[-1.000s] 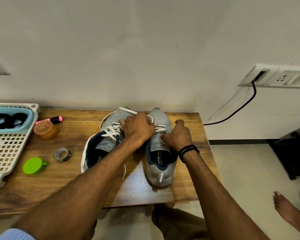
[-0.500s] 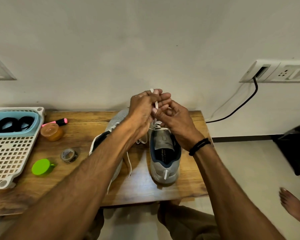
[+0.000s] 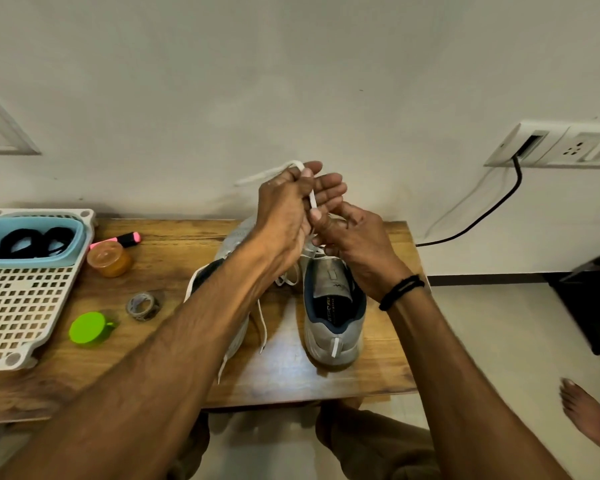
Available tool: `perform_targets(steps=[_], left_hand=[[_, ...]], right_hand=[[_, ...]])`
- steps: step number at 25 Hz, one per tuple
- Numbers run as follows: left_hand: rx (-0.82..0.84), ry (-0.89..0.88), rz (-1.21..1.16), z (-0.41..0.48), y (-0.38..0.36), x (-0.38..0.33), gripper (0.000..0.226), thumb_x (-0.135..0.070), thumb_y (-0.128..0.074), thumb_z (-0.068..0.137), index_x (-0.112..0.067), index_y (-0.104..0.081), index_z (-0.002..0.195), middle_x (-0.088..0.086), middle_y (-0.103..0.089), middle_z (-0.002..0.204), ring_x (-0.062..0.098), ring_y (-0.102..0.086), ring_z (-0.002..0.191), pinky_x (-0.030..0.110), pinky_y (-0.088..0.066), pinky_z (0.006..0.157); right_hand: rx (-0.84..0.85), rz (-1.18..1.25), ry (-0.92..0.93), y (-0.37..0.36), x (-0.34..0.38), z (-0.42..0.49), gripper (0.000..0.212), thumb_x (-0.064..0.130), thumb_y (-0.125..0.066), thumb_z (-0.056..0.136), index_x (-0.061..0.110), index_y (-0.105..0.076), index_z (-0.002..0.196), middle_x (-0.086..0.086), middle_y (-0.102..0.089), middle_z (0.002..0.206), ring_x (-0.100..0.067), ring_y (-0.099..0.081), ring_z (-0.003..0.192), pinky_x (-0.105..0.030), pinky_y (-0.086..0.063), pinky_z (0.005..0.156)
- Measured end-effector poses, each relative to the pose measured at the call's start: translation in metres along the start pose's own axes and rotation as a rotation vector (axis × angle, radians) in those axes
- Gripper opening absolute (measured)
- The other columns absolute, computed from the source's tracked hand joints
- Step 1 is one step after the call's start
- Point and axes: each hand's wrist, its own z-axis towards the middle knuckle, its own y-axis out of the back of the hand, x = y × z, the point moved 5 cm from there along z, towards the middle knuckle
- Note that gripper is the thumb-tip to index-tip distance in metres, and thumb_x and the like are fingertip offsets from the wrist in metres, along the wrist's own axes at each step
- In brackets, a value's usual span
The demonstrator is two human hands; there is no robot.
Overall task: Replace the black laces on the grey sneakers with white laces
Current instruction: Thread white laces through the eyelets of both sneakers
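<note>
The left hand (image 3: 288,206) is gripping the white lace (image 3: 312,199), which is running steeply down from its fingers to the right hand (image 3: 355,244), pinching it just below; the grey sneaker (image 3: 333,306) is lying directly beneath both, heel toward the person.

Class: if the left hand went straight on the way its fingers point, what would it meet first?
Probably the wall behind the table; nothing shows between it and the left hand holding the white lace, though depth is unclear.
</note>
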Motion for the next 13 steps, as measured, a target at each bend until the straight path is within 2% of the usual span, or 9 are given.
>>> perform_targets(steps=[2, 4, 6, 10, 13], left_hand=[[-0.079, -0.067, -0.026, 0.004, 0.005, -0.009, 0.017, -0.006, -0.045, 0.105, -0.005, -0.062, 0.101, 0.01, -0.069, 0.077, 0.023, -0.07, 0.073, 0.037, -0.062, 0.077], [-0.201, -0.168, -0.072, 0.012, 0.02, -0.027, 0.019, -0.006, -0.045, 0.105, -0.005, -0.063, 0.1, 0.006, -0.064, 0.069, 0.018, -0.065, 0.064, 0.033, -0.059, 0.069], [-0.253, -0.215, -0.036, 0.015, 0.03, -0.031, 0.021, -0.008, -0.044, 0.106, -0.005, -0.064, 0.1, 0.003, -0.058, 0.065, 0.014, -0.059, 0.056, 0.029, -0.054, 0.062], [-0.226, -0.217, 0.12, 0.015, 0.024, -0.014, 0.022, -0.014, -0.046, 0.106, -0.007, -0.066, 0.098, 0.001, -0.054, 0.064, 0.01, -0.051, 0.051, 0.026, -0.047, 0.054], [-0.234, -0.361, 0.268, 0.015, 0.026, -0.022, 0.026, -0.024, -0.048, 0.106, -0.009, -0.066, 0.095, 0.0, -0.053, 0.064, 0.01, -0.044, 0.05, 0.025, -0.039, 0.049]], right_hand=[[-0.079, -0.178, 0.058, 0.001, -0.001, 0.001, 0.018, 0.025, -0.071, 0.09, 0.008, -0.076, 0.09, -0.003, -0.071, 0.072, -0.005, -0.058, 0.059, -0.021, -0.048, 0.059], [-0.294, -0.425, 0.08, 0.023, -0.008, 0.006, 0.017, 0.03, -0.071, 0.089, 0.02, -0.076, 0.077, 0.006, -0.071, 0.067, 0.0, -0.057, 0.057, -0.026, -0.05, 0.066], [-0.432, -0.484, 0.047, 0.041, -0.014, 0.006, 0.019, 0.034, -0.07, 0.089, 0.022, -0.077, 0.077, 0.008, -0.072, 0.069, -0.001, -0.059, 0.062, -0.028, -0.052, 0.071], [-0.449, -0.699, -0.058, 0.043, -0.026, 0.011, 0.021, 0.041, -0.069, 0.088, 0.023, -0.079, 0.088, 0.003, -0.076, 0.083, -0.014, -0.068, 0.082, -0.024, -0.046, 0.069], [-0.409, -0.771, -0.079, 0.046, -0.028, 0.011, 0.024, 0.042, -0.07, 0.087, 0.02, -0.079, 0.09, 0.004, -0.074, 0.081, -0.013, -0.066, 0.08, -0.022, -0.042, 0.067]])
